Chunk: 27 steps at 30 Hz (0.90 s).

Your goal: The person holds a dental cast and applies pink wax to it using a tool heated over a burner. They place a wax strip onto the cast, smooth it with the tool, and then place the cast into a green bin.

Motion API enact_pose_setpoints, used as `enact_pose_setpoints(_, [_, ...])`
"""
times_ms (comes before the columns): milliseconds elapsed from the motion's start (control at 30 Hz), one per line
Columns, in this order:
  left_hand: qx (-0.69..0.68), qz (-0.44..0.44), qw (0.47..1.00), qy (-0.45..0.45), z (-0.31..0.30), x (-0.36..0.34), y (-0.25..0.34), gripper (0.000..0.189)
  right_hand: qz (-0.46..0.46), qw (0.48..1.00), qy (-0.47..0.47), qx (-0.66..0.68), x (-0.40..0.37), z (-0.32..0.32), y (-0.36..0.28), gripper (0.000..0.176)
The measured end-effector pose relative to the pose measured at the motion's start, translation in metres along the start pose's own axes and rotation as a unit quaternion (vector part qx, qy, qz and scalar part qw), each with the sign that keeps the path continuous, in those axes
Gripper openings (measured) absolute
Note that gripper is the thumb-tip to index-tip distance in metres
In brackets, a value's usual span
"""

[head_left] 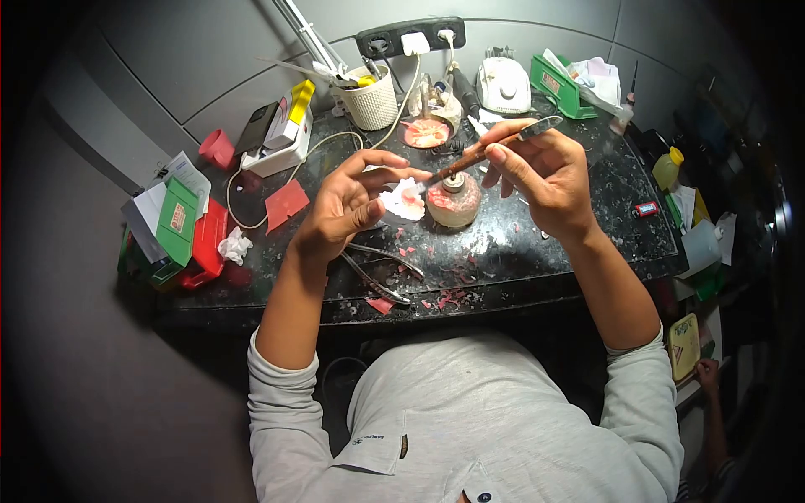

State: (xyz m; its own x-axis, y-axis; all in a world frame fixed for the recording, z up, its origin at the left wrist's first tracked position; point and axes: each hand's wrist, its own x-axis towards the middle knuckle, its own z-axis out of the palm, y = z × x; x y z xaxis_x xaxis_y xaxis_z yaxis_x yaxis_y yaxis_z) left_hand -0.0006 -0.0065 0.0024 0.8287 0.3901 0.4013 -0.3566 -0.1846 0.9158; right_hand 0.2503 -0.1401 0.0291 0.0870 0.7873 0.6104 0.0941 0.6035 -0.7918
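Note:
My left hand [340, 201] holds a white plaster dental cast [406, 210] with a patch of pink wax on it, thumb below and fingers above. In my right hand [545, 172] is a brown-handled wax knife [476, 158], gripped like a pen. Its blade points up and to the right; the other end reaches down to the cast's edge, close to my left fingertips. Right beside the cast stands a glass spirit lamp [454, 205] with pink stains. Below my left hand lies a metal hand tool with two long arms [369, 272].
Pink wax scraps [449, 298] litter the bench front, and a pink wax sheet [287, 204] lies left. Behind stand a dish of pink wax [426, 132], a woven pot of tools [370, 99] and a white device [504, 84]. At far right, another person's hand [708, 374] shows.

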Motion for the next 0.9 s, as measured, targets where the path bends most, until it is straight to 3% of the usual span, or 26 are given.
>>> enact_pose_setpoints(900, [0.015,0.025,1.000,-0.003,0.0033,0.0038,0.0009,0.057,-0.007,1.000,-0.001,0.008,0.0003,-0.0029,-0.0021,0.015])
